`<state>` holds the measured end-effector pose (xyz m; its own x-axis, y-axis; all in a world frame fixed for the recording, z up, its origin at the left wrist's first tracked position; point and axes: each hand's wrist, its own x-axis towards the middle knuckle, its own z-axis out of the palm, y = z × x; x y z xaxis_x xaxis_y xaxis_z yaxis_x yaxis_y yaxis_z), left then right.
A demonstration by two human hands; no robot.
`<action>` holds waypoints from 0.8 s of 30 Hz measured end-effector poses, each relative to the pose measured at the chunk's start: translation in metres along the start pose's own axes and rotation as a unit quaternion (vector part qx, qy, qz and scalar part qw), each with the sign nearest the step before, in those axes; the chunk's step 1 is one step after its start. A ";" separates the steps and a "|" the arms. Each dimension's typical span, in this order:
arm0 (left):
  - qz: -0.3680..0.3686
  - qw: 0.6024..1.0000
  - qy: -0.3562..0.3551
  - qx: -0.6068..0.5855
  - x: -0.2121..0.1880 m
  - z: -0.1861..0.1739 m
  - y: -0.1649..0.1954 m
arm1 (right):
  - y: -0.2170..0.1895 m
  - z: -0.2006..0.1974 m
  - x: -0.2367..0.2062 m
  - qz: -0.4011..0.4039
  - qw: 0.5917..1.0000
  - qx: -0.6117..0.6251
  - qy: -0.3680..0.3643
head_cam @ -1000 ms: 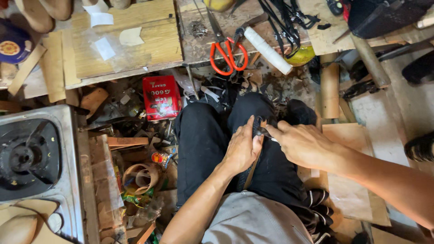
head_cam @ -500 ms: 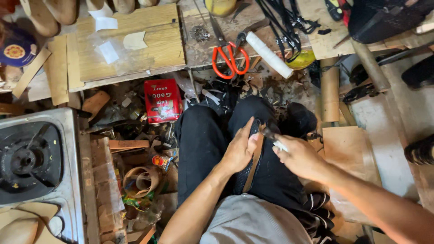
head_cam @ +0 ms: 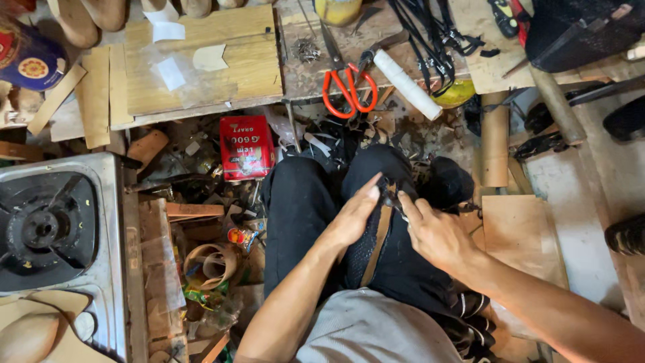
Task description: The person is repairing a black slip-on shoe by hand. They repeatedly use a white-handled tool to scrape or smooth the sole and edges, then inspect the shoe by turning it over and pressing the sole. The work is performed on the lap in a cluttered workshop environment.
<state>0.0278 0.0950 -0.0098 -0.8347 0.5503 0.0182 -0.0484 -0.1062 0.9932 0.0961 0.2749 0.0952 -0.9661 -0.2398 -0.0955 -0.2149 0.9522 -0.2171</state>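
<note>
At the centre of the frame both hands meet over the person's right knee, on a strip [head_cam: 377,236] of brown leather that lies along a dark mesh piece [head_cam: 359,255] draped down the thigh. The left hand [head_cam: 353,218] comes in from the lower middle, fingers stretched flat and pressing the upper end of the strip against the knee; it pins rather than grips. The right hand [head_cam: 437,235] comes in from the lower right, its thumb and forefinger pinched at the same upper end, just beside the left fingertips (something small and dark sits in that pinch, too hidden to name). The strip runs from the fingertips down and slightly left toward the lap, its lower end lying on the mesh.

Above the knees, at upper centre, orange scissors [head_cam: 348,84] lie on a scarred wooden bench [head_cam: 302,81], with a white roll [head_cam: 406,84] slanting just to their right and a tangle of black cords [head_cam: 430,40] beyond it. A paler board [head_cam: 201,67] with paper scraps fills the upper left. Below it, among leather offcuts on the floor, stands a red tin [head_cam: 246,148], near the left knee. A gas stove [head_cam: 54,228] takes the left edge of the frame. To the right of the legs stand a cardboard tube [head_cam: 495,141] and a flat brown sheet [head_cam: 517,235].
</note>
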 end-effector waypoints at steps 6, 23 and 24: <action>-0.003 0.978 0.050 0.202 -0.001 0.017 0.012 | 0.015 -0.005 -0.001 0.115 0.975 0.179 -0.066; -0.062 0.996 0.004 0.064 0.009 0.000 0.009 | 0.010 0.014 0.003 0.002 0.997 0.050 0.057; -0.100 0.992 0.021 0.078 0.009 0.002 0.011 | 0.010 0.019 0.000 0.010 0.996 0.066 0.055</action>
<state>0.0206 0.1009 0.0013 -0.8391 0.5126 -0.1818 -0.1322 0.1321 0.9824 0.0969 0.2809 0.0744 -0.9815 -0.1915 0.0050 -0.1816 0.9220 -0.3420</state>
